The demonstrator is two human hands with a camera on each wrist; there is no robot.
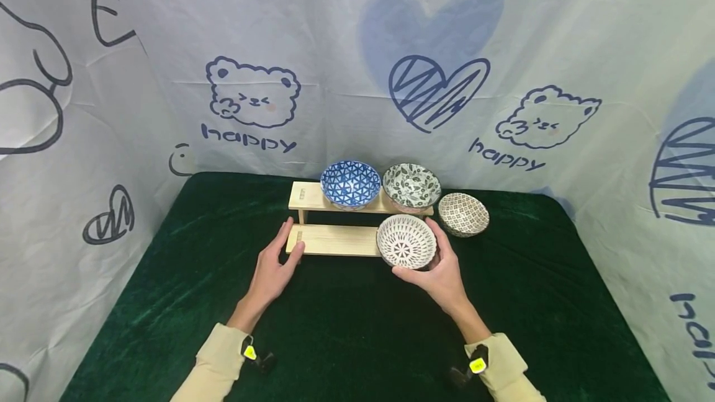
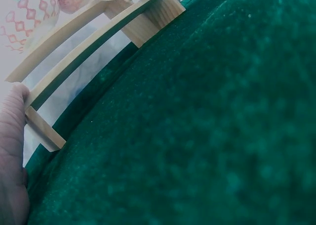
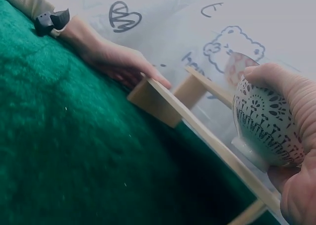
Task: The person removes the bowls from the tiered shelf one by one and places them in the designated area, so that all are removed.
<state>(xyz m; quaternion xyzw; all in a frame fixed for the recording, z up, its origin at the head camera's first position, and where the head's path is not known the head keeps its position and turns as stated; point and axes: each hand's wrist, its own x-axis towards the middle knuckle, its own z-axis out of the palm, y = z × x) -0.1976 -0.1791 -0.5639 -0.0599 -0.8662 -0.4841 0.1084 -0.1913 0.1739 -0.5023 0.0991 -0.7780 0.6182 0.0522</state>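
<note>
Right hand [image 1: 444,275] grips bowl [image 1: 406,242] from right.

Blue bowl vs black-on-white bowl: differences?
Pattern: the blue bowl has blue-and-white triangles; the black-on-white bowl has dark radiating dashes. Position: the blue bowl stands on the upper shelf; the right hand grips the black-on-white bowl at the lower shelf. Both are round, with patterned insides showing.

Over the cloth [image 1: 357,327] before the rack [image 1: 341,241] there's passage. Two bowls [image 1: 350,185] obstruct its upper shelf [image 1: 307,196]; room behind it is hard to judge.
</note>
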